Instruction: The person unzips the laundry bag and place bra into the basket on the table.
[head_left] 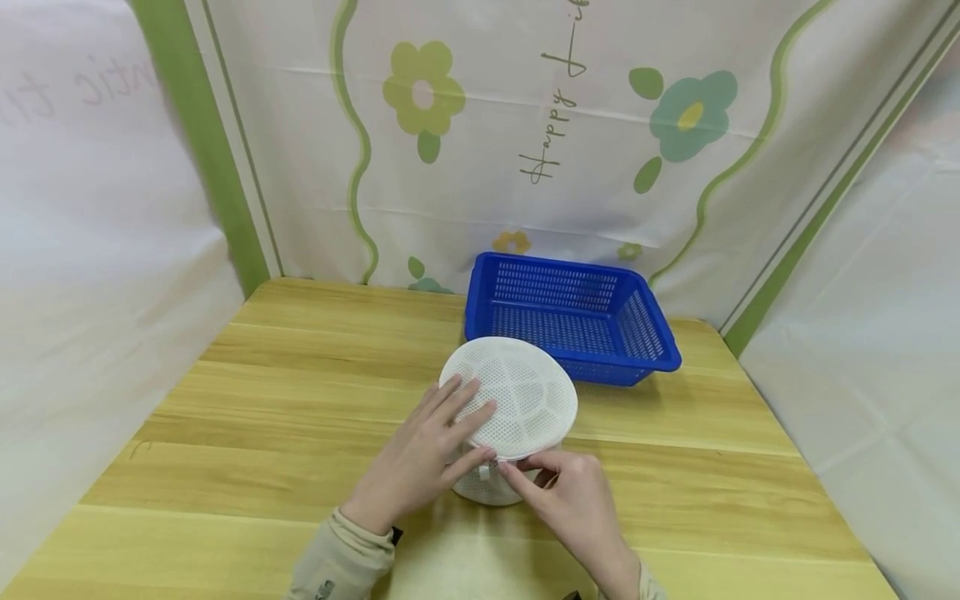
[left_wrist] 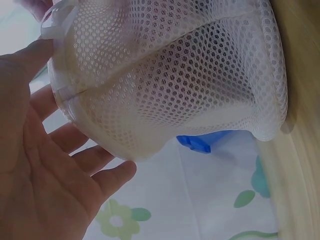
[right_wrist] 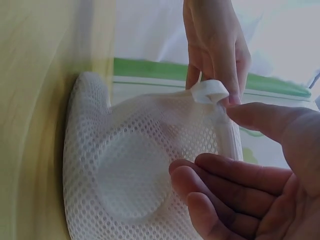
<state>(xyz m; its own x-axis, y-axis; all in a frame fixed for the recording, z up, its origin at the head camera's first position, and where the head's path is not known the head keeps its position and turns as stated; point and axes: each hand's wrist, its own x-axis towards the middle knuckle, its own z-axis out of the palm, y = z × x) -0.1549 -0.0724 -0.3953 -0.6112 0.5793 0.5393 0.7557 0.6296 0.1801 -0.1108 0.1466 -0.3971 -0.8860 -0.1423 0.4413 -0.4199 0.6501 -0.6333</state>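
Note:
A white mesh laundry bag [head_left: 525, 404], shaped like a cylinder with a round top, stands upright on the table. My left hand [head_left: 420, 454] rests on the left of its top with fingers spread; in the left wrist view the fingers lie along the rim. At the near edge of the top, my right hand [head_left: 577, 500] pinches the rim between thumb and index finger. Beside that thumb, a white fabric loop [right_wrist: 209, 92] sticks out from the rim. Through the mesh a pale round shape [right_wrist: 132, 175] shows; I cannot tell what it is.
Behind the bag, a blue plastic basket [head_left: 652, 337] with slotted walls stands near the table's back edge. The wooden table [head_left: 322, 358] meets a flower-printed curtain [head_left: 480, 183] at the back, and pale cloth hangs on both sides.

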